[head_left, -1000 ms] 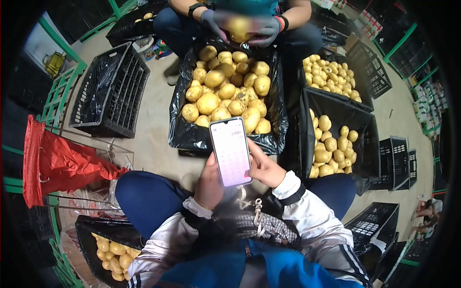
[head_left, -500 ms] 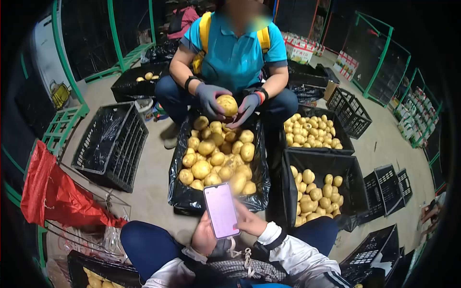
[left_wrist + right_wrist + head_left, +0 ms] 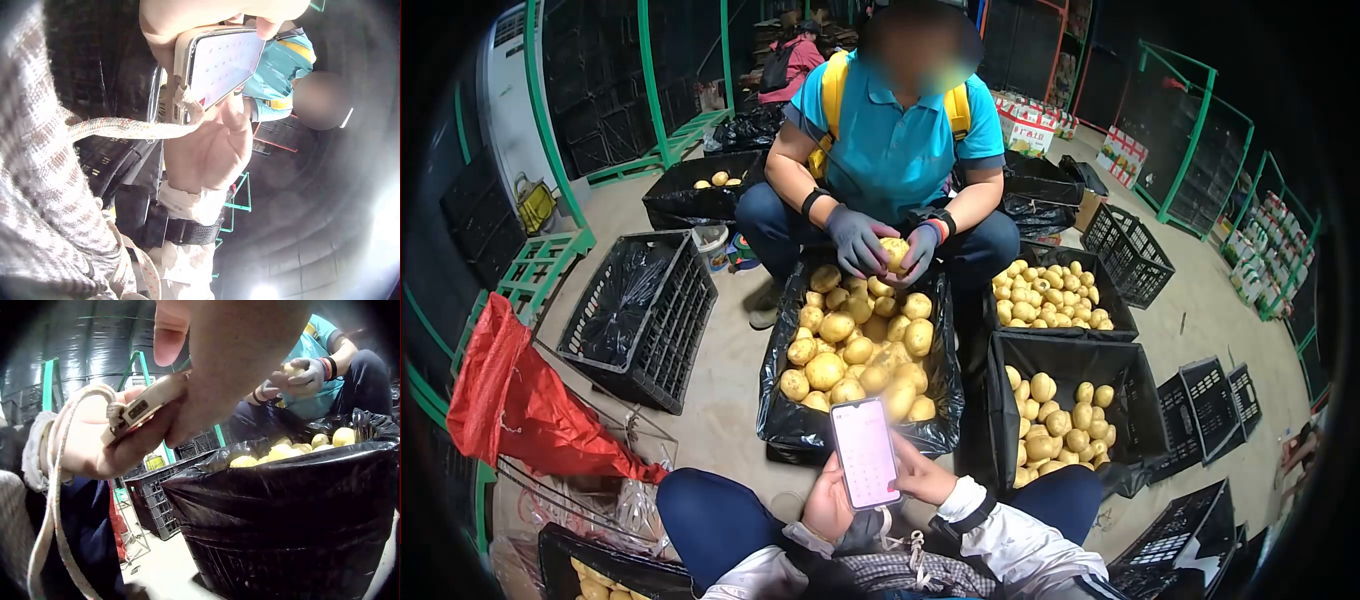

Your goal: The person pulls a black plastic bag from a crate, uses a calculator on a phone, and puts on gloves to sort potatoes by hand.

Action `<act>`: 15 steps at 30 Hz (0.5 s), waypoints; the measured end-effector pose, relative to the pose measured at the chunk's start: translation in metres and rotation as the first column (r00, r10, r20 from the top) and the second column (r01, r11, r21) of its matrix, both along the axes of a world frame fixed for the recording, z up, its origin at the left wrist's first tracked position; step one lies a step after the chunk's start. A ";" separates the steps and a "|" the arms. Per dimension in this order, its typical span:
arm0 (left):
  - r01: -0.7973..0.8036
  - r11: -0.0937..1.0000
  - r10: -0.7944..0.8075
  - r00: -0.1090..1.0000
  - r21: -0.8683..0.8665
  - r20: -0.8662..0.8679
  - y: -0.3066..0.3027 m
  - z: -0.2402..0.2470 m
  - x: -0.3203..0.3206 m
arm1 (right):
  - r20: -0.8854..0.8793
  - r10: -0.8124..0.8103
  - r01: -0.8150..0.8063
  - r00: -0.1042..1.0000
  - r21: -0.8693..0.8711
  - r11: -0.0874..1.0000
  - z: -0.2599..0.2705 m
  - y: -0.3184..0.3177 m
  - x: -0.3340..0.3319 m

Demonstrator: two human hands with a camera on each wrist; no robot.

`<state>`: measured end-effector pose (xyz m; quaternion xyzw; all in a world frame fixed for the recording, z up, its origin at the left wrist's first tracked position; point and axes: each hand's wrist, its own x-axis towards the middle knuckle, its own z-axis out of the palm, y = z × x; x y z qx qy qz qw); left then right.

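The left hand (image 3: 828, 503) holds the phone (image 3: 865, 453), fingers curled round its left edge, while the right hand (image 3: 924, 475) grips the opposite side, thumb over the lower corner. The phone lies lengthwise between them, top end towards the crate (image 3: 778, 422) (black-lined, full of potatoes (image 3: 825, 371)).

On your left you have a red sack (image 3: 505, 385) near a black crate (image 3: 668, 335), while red-and-white cartons (image 3: 1122, 155) stand far ahead to the right, beside a green frame (image 3: 1189, 144).
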<state>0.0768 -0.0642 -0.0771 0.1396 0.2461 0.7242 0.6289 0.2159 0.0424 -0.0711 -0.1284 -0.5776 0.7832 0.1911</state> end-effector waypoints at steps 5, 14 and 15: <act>0.010 0.999 -0.010 1.000 -0.031 0.012 -0.001 0.001 0.000 | 0.017 0.005 -0.004 1.000 -0.032 0.999 0.000 0.000 0.000; 0.005 1.000 -0.005 0.998 -0.003 0.067 -0.001 0.002 0.000 | -0.022 0.012 -0.013 1.000 -0.064 0.998 -0.005 0.001 -0.001; 0.006 1.000 -0.006 0.998 0.006 0.057 0.000 0.003 0.000 | -0.021 0.011 -0.012 1.000 -0.062 0.998 -0.006 0.001 -0.001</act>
